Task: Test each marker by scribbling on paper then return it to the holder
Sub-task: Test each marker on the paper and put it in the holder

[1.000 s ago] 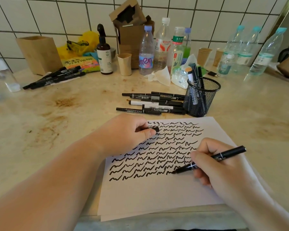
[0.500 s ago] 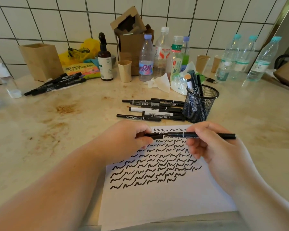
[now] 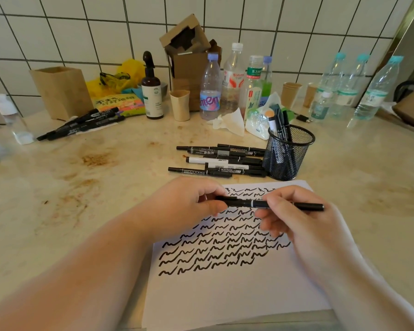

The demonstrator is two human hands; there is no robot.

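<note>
I hold one black marker [image 3: 251,203] level above the paper [image 3: 225,290], which lies at the near edge of the desk [image 3: 81,187]. My left hand [image 3: 189,206] pinches its capped end; my right hand [image 3: 296,218] grips the barrel. The mesh holder [image 3: 289,154] stands just beyond the paper's far edge, with loose markers [image 3: 220,161] lying immediately left of it.

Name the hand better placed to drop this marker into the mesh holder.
Right. The right hand grips the marker along its barrel, and the mesh holder stands on that side, just beyond the paper. The left hand only pinches the cap end.
</note>
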